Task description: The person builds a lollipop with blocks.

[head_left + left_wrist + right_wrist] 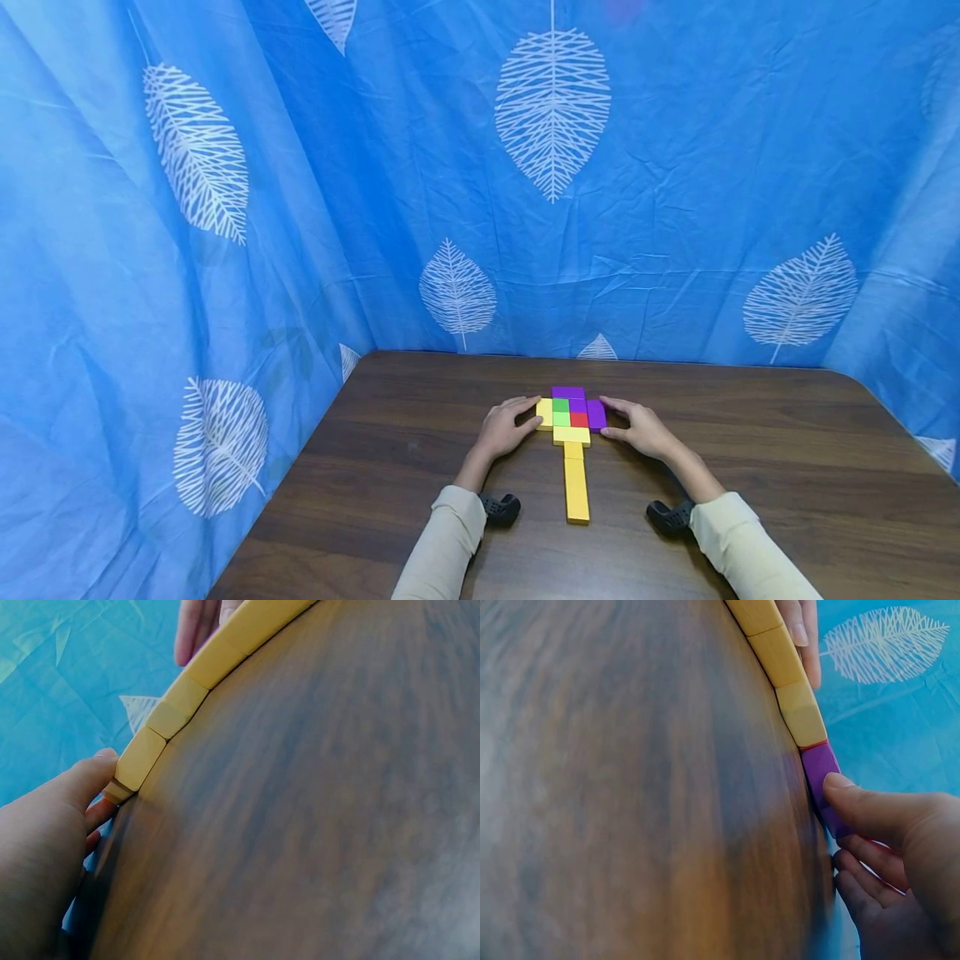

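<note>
Toy blocks lie flat together in a flower-like shape. My left hand [504,427] pinches the yellow block [544,415] on its left side, thumb at the near end and index finger at the far end. On the opposite side, my right hand [643,428] holds the purple block [596,416] between thumb and fingers. Between them sit a green block [561,406], a light green block [561,419], a purple square [577,406] and a red block [579,420]. Another purple block [567,392] tops the shape; a yellow block [572,435] borders it below.
A stem of yellow blocks [576,492] runs toward me between my forearms. Black wrist-worn devices [501,510] hang at both wrists. The dark wooden table [750,433] ends at a blue curtain [660,208] with white leaf prints.
</note>
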Motion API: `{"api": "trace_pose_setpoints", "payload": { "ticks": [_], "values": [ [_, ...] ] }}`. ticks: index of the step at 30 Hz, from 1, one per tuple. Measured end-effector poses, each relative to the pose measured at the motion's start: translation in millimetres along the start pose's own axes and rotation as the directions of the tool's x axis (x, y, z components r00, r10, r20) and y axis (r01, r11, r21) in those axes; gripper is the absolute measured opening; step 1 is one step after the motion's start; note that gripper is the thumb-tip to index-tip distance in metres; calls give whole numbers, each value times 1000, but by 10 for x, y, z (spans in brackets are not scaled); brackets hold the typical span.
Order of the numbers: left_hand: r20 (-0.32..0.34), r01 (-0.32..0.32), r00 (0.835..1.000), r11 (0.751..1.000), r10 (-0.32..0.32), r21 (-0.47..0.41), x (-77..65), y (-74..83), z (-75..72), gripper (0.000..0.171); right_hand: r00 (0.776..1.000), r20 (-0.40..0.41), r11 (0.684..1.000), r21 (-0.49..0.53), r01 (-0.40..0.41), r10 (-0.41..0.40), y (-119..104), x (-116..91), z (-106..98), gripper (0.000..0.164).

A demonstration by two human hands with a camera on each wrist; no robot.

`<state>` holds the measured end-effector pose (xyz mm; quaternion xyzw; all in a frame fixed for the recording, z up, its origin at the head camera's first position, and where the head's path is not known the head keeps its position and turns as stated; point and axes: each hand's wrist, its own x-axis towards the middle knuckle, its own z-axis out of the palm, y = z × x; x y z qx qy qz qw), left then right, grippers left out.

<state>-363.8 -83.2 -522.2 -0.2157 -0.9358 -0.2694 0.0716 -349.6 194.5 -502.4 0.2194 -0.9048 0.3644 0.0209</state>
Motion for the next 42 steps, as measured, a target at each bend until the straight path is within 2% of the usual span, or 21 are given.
{"api": "trace_pose_setpoints", "payload": {
  "ticks": [11,27,32,35,38,40,42],
  "values": [
    [1,-5,1000,1000,5,-10,-4,17,0,48,1000,-9,998,-58,-10,9,17,-7,35,62],
    [6,-21,1000,999,21,-27,0,21,24,49,999,-41,998,-59,-17,15,34,-40,59,65],
    [8,-33,999,998,33,-53,14,18,40,54,999,-36,997,-63,-42,40,19,-82,40,71],
    [17,-4,1000,995,6,-103,24,-2,21,56,998,-32,997,-51,-49,47,-12,-102,19,74],
    [31,44,999,973,-37,-228,41,-34,-20,56,999,-35,999,-24,-38,37,-35,-115,-19,73],
    [51,94,995,936,-81,-339,56,-62,-67,56,999,-40,999,-20,-27,26,-44,-123,-59,71],
    [83,156,988,881,-133,-447,66,-95,-136,58,999,-46,999,-26,-23,22,-55,-132,-126,68]
  ]
}}
